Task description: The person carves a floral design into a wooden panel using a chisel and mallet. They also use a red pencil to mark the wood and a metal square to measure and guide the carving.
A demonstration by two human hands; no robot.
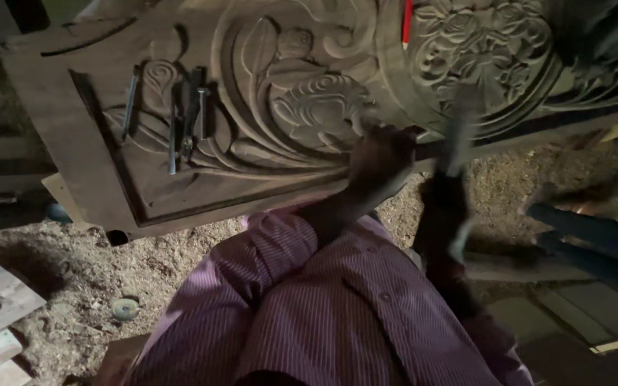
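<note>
Dim, low-contrast frame. Light falls from upper left onto the carved wood panel; right edge and corners sink into shadow. Right hand and its mallet are motion-blurred. No glare, slightly soft overall.

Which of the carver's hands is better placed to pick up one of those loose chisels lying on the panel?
The left hand, probably. It rests on the carved panel, on the side nearer the chisels. The right hand is farther off and blurred, apparently holding a mallet.

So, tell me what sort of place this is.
Most likely a woodcarving workshop. A large carved wooden panel with flower and leaf relief fills the view, several metal chisels lie on it, and sawdust and wood shavings cover the ground. The left hand rests at the panel's edge.
</note>
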